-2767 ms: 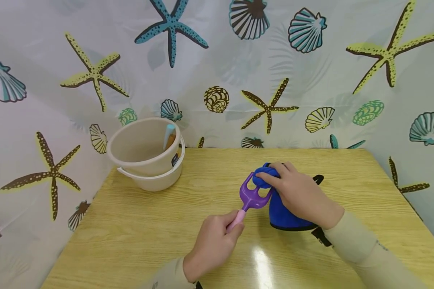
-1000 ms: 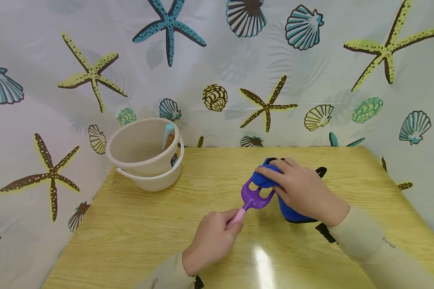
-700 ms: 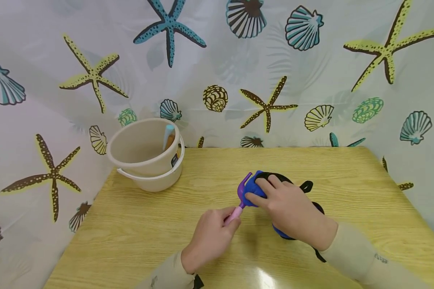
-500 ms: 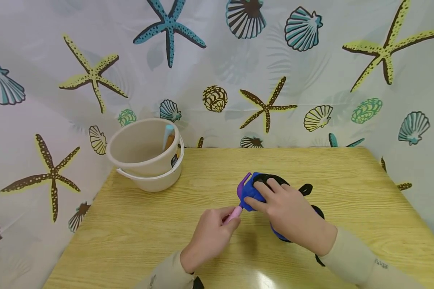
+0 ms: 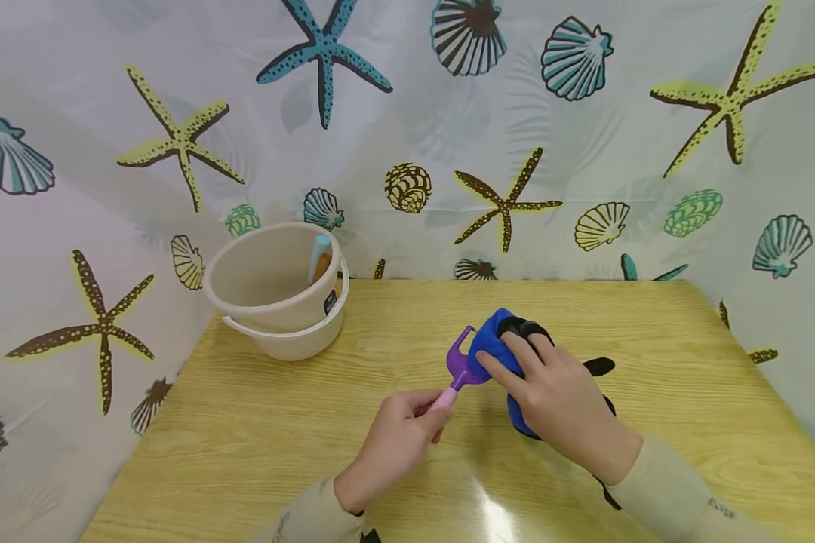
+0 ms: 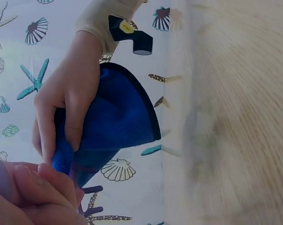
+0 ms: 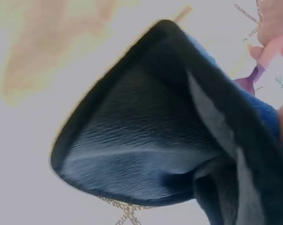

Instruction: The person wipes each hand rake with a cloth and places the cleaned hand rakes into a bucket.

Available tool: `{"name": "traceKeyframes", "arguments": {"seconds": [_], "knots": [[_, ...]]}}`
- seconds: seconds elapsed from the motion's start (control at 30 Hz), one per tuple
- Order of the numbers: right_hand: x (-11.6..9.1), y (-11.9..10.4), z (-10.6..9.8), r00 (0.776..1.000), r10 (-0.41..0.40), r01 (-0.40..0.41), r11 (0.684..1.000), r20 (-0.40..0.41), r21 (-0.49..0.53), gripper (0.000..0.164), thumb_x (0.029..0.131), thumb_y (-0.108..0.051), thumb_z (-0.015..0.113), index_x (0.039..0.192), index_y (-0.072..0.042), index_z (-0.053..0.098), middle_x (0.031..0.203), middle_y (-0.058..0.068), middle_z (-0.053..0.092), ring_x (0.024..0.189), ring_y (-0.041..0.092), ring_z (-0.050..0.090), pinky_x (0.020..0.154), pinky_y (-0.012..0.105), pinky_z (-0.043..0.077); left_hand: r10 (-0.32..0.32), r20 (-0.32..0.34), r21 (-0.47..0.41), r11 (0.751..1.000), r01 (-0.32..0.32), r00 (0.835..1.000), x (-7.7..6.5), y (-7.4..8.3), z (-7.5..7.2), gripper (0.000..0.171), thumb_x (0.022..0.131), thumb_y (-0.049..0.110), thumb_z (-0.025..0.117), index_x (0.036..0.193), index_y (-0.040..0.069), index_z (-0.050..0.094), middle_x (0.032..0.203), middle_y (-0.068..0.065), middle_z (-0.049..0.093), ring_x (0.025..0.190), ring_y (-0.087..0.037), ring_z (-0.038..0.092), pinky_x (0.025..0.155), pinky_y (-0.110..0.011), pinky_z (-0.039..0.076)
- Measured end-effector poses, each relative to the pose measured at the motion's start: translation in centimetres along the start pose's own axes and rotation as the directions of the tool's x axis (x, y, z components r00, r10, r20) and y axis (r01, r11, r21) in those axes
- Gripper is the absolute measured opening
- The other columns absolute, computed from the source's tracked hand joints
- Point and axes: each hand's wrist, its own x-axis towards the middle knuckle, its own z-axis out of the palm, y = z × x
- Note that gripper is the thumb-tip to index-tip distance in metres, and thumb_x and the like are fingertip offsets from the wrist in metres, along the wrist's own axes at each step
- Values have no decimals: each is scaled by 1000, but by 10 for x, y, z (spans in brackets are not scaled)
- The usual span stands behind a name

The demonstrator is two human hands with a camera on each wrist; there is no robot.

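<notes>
My left hand [image 5: 394, 445] grips the pink handle of a purple toy garden fork [image 5: 458, 365], its prongs pointing away from me. A blue cloth with black edging [image 5: 492, 347] is bunched in my right hand [image 5: 560, 396], which presses it over the right side of the fork's head. Only the left prong and the base of the head show; the cloth covers the others. In the left wrist view, a flap of the cloth [image 6: 120, 112] hangs below the right hand's fingers. The right wrist view is mostly filled by the cloth's dark inner side [image 7: 127, 136].
Two nested beige buckets [image 5: 272, 305] stand at the back left of the wooden table [image 5: 265, 445], with a light blue handle [image 5: 318, 256] and a brown item inside the upper one. A curtain printed with shells and starfish [image 5: 407, 113] surrounds the table.
The right hand with the cloth has worked from the prong tips down to the fork's neck, then back up slightly. The left hand keeps its grip on the handle, and the fork has turned somewhat.
</notes>
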Motion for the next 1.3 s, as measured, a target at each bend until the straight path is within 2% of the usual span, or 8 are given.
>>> {"name": "traceKeyframes", "arguments": {"seconds": [0.1, 0.27, 0.37, 0.47, 0.6, 0.9, 1.1, 1.3], "knots": [[-1, -8, 4, 993, -72, 76, 996, -98, 36, 33, 97, -9, 48, 128, -12, 61, 120, 25, 55, 90, 40, 49, 64, 51, 56, -30, 16, -109, 994, 32, 999, 2, 1, -1, 22, 95, 20, 56, 94, 1, 67, 60, -4, 50, 35, -10, 28, 32, -20, 23], [-1, -13, 9, 963, -154, 159, 987, -221, 3, 46, 106, -15, 22, 125, -12, 63, 118, 24, 58, 85, 41, 50, 55, 48, 54, -72, 20, -194, 978, 75, 997, 4, 5, -1, 26, 93, 19, 57, 103, -3, 67, 62, -4, 51, 33, -10, 29, 30, -20, 27], [-1, -9, 12, 956, -150, 149, 989, -252, -25, 43, 106, -15, 25, 124, -13, 64, 117, 25, 58, 85, 43, 50, 56, 49, 55, -82, 24, -198, 977, 85, 996, 3, 9, -1, 29, 92, 19, 58, 111, -2, 65, 63, -4, 53, 32, -11, 31, 31, -20, 30], [-3, -3, 15, 965, -109, 112, 994, -238, -2, 33, 96, -8, 50, 126, -13, 62, 118, 27, 55, 89, 45, 50, 63, 52, 56, -80, 26, -205, 975, 84, 996, 1, 11, 0, 29, 93, 19, 58, 112, -1, 65, 63, -5, 53, 34, -11, 32, 31, -20, 30], [-5, 6, 20, 977, -18, 34, 997, -212, 71, 65, 68, 0, 74, 129, -14, 60, 121, 28, 52, 92, 45, 48, 70, 54, 55, -73, 6, -197, 978, 73, 997, 0, 10, 0, 28, 94, 19, 56, 110, -2, 65, 64, -5, 54, 37, -11, 34, 30, -19, 30], [-3, 26, 21, 973, 213, -184, 944, -83, 275, 54, 84, 2, 61, 134, -19, 56, 127, 20, 50, 100, 33, 45, 73, 50, 54, -37, 18, -152, 988, 39, 999, -4, 9, -3, 21, 94, 16, 55, 103, 2, 67, 62, -6, 53, 35, -11, 34, 31, -19, 29], [12, 34, 8, 984, 176, -172, 942, 9, 288, 50, 85, -1, 63, 132, -20, 58, 125, 17, 51, 108, 31, 45, 80, 53, 53, 73, -20, 148, 987, -70, 997, -5, 9, -5, 17, 94, 17, 56, 98, 6, 69, 58, 1, 48, 39, -6, 32, 34, -18, 26], [26, 9, -2, 997, 2, -8, 997, 76, 78, 51, 79, -5, 70, 127, -17, 61, 122, 20, 52, 96, 33, 44, 73, 46, 55, 239, 9, 481, 850, -214, 971, -4, 8, -3, 18, 93, 16, 57, 101, 8, 71, 50, 7, 44, 34, -1, 33, 31, -14, 23]]}}
